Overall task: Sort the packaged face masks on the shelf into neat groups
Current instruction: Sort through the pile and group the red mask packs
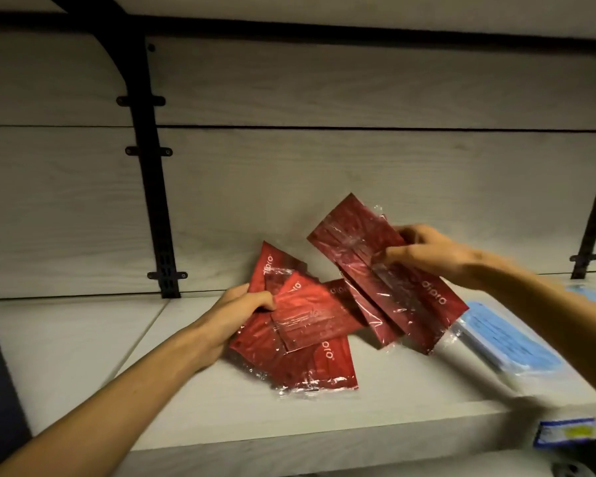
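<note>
Red packs (310, 339) fanned on shelf (83, 339), left hand (234, 315) gripping their left edge. Right hand (427, 253) clamped on second red bunch (375, 270), held above shelf. Blue packs (510, 342) lie at right.

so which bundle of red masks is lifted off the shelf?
The fanned red plastic-wrapped mask packs in the right hand, held airborne; the left hand's red bundle rests on the shelf.
</note>
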Tool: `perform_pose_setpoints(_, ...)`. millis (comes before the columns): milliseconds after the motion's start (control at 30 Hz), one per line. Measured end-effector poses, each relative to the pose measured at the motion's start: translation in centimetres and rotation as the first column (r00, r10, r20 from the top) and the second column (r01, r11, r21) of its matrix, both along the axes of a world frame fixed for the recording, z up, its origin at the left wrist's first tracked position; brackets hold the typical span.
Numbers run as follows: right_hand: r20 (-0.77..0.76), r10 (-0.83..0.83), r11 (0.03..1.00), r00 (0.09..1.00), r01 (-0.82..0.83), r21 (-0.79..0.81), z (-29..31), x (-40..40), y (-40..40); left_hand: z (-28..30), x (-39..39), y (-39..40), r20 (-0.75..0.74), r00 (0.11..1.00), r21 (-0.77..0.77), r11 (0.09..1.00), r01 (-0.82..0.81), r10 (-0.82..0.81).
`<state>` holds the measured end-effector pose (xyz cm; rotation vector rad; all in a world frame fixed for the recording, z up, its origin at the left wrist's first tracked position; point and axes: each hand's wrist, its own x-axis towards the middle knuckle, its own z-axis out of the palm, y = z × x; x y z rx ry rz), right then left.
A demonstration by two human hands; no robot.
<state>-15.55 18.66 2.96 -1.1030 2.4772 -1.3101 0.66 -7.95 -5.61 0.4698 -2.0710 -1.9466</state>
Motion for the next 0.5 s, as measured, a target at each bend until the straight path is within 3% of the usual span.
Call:
perform_pose_setpoints(67,0.072,0.095,0.993,0.993,-0.099,0.061,0.8,0.4,-0.2,0.3,0.1,-0.1,0.03,0.999,0.013,1.0,0.014,-0.015)
perform_pose_setpoints(267,-0.055,0.287,0.902,0.956,-0.25,0.352,-0.2,2.6,-3.8,0.9,0.7,-0.7,0.176,0.972,0.1,0.985,0.138,-0.155)
perform_pose_setpoints(367,-0.134,0.307,0.888,0.942,-0.233,0.396,-1.7,2.9,-5.3,0.8,0.8,-1.1,0.155,0.975,0.154,0.979,0.137,-0.16)
perform_pose_setpoints(500,-0.168,0.347,0.905,0.923,-0.282,0.318,-3.3,3.2,-6.5,0.8,0.7,-1.2,0.085,0.981,0.221,0.964,0.151,-0.174)
